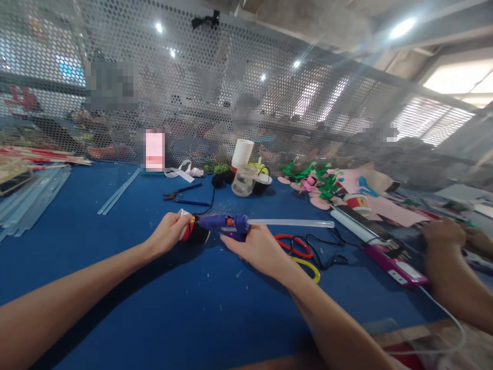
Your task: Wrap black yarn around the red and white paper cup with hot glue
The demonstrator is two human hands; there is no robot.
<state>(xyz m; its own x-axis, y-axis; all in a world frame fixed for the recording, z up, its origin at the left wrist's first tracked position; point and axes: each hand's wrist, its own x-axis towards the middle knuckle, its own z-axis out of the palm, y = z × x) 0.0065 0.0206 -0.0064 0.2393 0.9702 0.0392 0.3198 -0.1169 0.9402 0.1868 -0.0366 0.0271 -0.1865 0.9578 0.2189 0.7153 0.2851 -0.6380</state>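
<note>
Two bare hands meet near the middle of a blue table (115,288). Left hand (168,234) is closed around a small cup (191,231) lying on its side; the cup shows a white rim, a red band and a dark body, and rests on the table surface. Right hand (259,249) grips a blue hot glue gun (227,225), held level with its nozzle pointing left, at or just short of the cup; actual contact cannot be made out. A clear glue stick (292,223) juts from the back of the gun toward the right.

Just right of the right hand: red and yellow loops (298,252) and a tangle of black cord (327,246) on the table. Farther back: pliers with blue handles (181,194), a stack of white paper cups (242,152), a clear plastic cup (244,181), green and pink foam cut-outs (319,182). Clear plastic strips (26,198) lie at far left. A pink phone (396,264) with a white cable sits right of centre.

Another person's hands (447,236) rest at the right edge, well apart from the gun. Perforated metal screen (246,87) stands along the far side of the table.
</note>
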